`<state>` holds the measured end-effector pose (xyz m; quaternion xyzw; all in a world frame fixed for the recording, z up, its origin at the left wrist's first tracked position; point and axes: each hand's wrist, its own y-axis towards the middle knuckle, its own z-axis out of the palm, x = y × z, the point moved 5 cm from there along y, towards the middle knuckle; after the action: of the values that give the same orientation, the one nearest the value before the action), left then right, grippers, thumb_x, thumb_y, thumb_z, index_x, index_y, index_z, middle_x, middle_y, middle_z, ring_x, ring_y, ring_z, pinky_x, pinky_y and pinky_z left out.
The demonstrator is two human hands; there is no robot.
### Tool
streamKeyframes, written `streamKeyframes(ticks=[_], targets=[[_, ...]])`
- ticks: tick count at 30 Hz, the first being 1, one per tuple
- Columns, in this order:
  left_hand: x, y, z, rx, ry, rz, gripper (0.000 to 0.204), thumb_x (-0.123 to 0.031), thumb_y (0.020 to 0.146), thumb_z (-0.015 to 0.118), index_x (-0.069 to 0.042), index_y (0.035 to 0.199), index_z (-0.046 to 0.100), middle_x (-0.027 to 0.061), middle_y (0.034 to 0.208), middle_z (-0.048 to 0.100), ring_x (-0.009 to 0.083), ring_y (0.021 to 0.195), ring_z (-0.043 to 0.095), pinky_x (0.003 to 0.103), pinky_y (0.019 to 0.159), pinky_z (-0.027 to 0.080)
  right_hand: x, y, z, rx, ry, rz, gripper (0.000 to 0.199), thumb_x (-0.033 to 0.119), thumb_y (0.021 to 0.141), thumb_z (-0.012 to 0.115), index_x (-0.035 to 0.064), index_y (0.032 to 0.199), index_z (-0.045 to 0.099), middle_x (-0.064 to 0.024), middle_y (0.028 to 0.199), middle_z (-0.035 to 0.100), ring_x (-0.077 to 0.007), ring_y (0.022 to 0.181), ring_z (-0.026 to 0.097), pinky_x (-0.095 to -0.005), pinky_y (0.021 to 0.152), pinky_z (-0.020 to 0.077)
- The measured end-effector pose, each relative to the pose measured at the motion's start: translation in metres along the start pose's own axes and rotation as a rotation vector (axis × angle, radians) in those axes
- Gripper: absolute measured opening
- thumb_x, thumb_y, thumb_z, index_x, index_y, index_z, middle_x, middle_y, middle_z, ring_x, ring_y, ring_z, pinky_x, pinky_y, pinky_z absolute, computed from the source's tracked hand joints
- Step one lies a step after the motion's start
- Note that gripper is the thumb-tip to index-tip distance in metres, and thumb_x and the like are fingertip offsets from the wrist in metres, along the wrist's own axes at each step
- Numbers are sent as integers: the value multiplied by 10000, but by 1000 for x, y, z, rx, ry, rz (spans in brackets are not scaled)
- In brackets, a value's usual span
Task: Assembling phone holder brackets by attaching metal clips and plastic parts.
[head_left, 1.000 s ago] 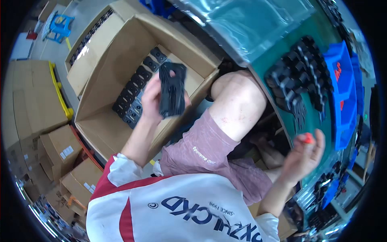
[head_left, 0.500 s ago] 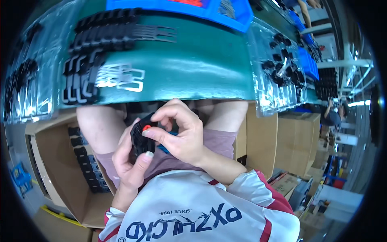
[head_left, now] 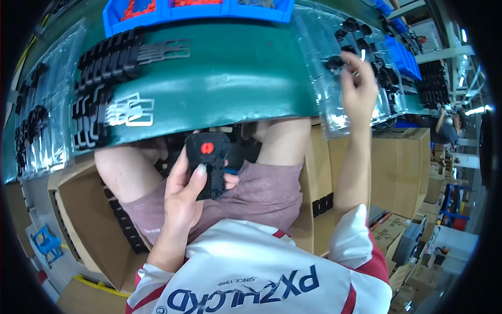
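A black plastic housing [head_left: 209, 167] with a round red piece [head_left: 207, 148] set in its upper face rests in my left hand [head_left: 184, 201], above my lap. The thumb lies across its near face, and fingertips show at its right side. My right hand [head_left: 361, 91] reaches over the clear plastic tray [head_left: 327, 99] at the right of the table. Its thumb and index finger are apart, beside a small round black part [head_left: 334, 63]. Whether they touch that part is unclear. More black parts [head_left: 387, 77] lie in the same tray.
Black parts with metal loops stand in two rows [head_left: 110, 57] [head_left: 91, 115] on the green table [head_left: 225, 78]. Behind them is a blue divided bin [head_left: 162, 20] with red pieces. Another clear tray [head_left: 57, 110] lies far left. Open cardboard boxes [head_left: 89, 220] [head_left: 402, 167] flank my legs.
My right hand has left the red piece and moved right and forward to the clear tray. My left hand has turned the black housing so its face with the red piece shows.
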<state>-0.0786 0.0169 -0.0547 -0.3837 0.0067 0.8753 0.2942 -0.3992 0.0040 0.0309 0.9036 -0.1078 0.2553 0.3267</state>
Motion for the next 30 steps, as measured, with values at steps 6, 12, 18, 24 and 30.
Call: streamKeyframes(ticks=[6,12,18,24,30], targets=[[-4,-2,-1,85,-2,-15,404,-118,946,437,17,1313,336,282,1012,577,349,724,669,386,630,572,-69,31,-5,220,-353,-6,306,-25,730,638,66,1018,687,-68,883,637,-210,762,585,-273,733,472],[-6,-4,-8,61,-17,-33,351,-113,944,437,31,1254,362,288,1021,576,348,705,668,382,621,573,-67,24,-54,-254,578,212,235,-27,784,559,-6,1013,604,-118,920,634,-126,664,528,-223,641,446],[-8,-9,-11,49,-17,-31,380,-118,942,446,43,1271,346,286,1022,577,350,714,669,378,623,574,32,-31,33,193,1234,460,385,15,750,525,11,1132,471,-235,998,615,-101,515,462,-158,479,385],[-12,-12,-10,34,-1,-12,410,-183,961,428,43,1290,334,287,1029,573,341,716,668,376,629,573,96,-74,94,604,1585,569,319,59,838,564,1,1145,503,-245,981,614,-98,532,486,-162,448,409],[-13,-12,-13,24,21,47,477,-304,986,375,47,1304,321,282,1048,559,322,716,661,358,635,567,112,-86,109,744,1451,594,298,19,826,612,-44,1108,540,-172,960,601,-82,595,494,-160,480,409]])
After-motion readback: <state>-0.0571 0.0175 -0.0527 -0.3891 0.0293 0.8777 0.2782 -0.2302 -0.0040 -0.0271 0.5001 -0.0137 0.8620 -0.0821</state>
